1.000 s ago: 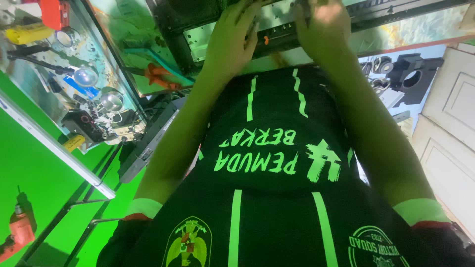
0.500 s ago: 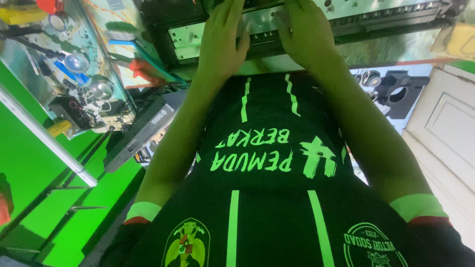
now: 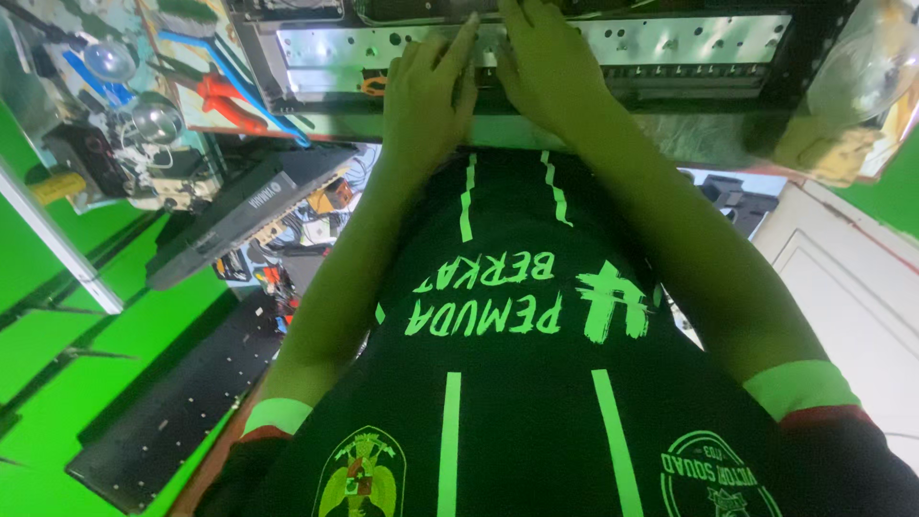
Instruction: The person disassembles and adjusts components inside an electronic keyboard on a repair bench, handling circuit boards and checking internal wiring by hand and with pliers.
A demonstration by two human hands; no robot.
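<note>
1. Silver metal makes up the long panel [image 3: 536,48] that both of my hands rest on, at the edge of the bench.
2. On that panel, my left hand [image 3: 426,101] lies flat, fingers spread and pointing away from me, pinching nothing.
3. Beside it on the panel, my right hand [image 3: 546,72] lies flat too, fingers held close together; the two hands nearly touch.
4. Left of the panel sit red-handled pliers [image 3: 230,101].
5. Below the panel hangs my black shirt [image 3: 517,383] with its green stripes.
6. Down and left of the panel, a dark keyboard [image 3: 244,215] lies tilted.
</note>
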